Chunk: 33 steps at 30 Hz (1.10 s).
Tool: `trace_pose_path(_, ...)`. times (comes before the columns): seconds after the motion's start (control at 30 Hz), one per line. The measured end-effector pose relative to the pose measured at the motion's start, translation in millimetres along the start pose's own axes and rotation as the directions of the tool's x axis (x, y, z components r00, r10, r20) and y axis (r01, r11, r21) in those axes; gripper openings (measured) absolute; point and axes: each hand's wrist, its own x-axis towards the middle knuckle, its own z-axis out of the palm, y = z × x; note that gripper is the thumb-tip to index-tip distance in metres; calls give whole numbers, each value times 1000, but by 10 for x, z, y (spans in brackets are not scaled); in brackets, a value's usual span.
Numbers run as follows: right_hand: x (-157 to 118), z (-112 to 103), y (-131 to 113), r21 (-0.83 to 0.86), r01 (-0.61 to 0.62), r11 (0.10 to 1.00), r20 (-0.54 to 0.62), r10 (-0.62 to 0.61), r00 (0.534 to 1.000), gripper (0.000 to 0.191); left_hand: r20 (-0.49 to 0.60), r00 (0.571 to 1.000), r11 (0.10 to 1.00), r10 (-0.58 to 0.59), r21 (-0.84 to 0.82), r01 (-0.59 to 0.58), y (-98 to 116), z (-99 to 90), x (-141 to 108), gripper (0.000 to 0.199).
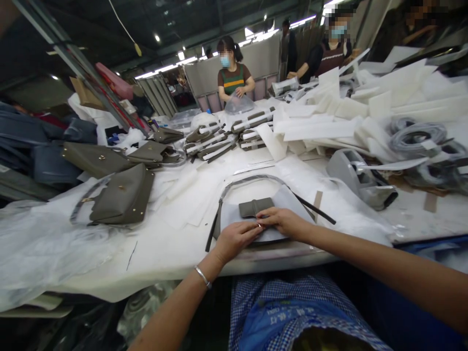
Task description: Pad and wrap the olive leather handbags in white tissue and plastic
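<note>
A grey-green handbag (pixel 217 225) lies on the white table before me, its front partly covered by a pale translucent sheet (pixel 234 209). Its wrapped handle arches away from me, and dark straps stick out at both sides. The bag's flap (pixel 247 208) shows above the sheet. My left hand (pixel 239 236), with a silver bangle on the wrist, reaches in with its fingers together at the clasp below the flap. From the right, my right hand (pixel 281 222) has its fingers bent at the flap's lower edge. The fingertips of both hands nearly meet; whatever they pinch is too small to name.
More handbags (pixel 122 197) stand at the left, with wrapped bundles (pixel 210 141) behind. White foam sheets (pixel 329 122) are heaped at the right, near a grey wrapped bag (pixel 353 175). Two masked people stand across the table (pixel 175 243).
</note>
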Motion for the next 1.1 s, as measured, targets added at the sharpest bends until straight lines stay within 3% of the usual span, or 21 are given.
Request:
trace_pose_path(0.13, 72, -75, -36, 61, -18, 998, 19, 17, 1000, 31, 47, 999, 1000, -24, -8, 24, 15, -56, 35, 30)
trace_pose_path(0.43, 357, -259, 28, 88, 107, 990, 190, -122, 974, 25, 44, 997, 997, -64, -30, 66, 42, -52, -16, 28)
trace_pose_path(0.67, 273, -142, 50, 16, 99, 995, 173, -101, 980, 25, 119, 989, 994, -87, -58, 94, 44, -74, 36, 26)
trace_pose_path(0.83, 275, -132, 19, 14, 39, 999, 172, -40, 984, 22, 165, 965, 976, -204, -40, 213, 238, -91, 125, 31)
trace_pose_path(1.1, 247, -120, -31, 55, -10, 998, 79, 6, 997, 12, 97, 940, 941, -327, -65, 334, 420, -2, 53, 34)
